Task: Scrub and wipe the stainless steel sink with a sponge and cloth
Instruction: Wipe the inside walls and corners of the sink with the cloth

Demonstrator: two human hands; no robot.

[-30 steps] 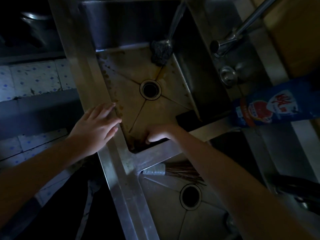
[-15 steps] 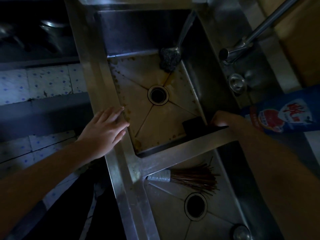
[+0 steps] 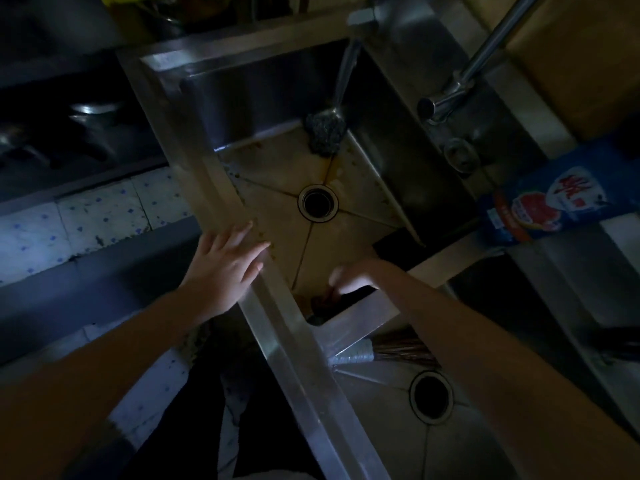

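Observation:
The stainless steel sink [image 3: 207,174] has a stained, brownish floor around its drain [image 3: 318,202]. My left hand [image 3: 227,268] lies flat with fingers spread on the sink's left rim and holds nothing. My right hand [image 3: 353,277] reaches down into the basin at its near wall. Its fingers curl over a dark brownish sponge [image 3: 325,299], most of which is hidden in shadow. A dark rectangular pad [image 3: 391,245] lies in the near right corner. A steel wool ball [image 3: 325,135] sits at the far wall.
Water [image 3: 346,74] runs down onto the steel wool from above. A faucet [image 3: 460,88] and a blue detergent bottle [image 3: 554,202] are at the right. A second basin holds a bristle brush [image 3: 391,351] and its own drain [image 3: 431,393]. The scene is very dark.
My right hand swept from the near wall to the sink's right corner, then back left along the near wall. My left hand stayed on the rim.

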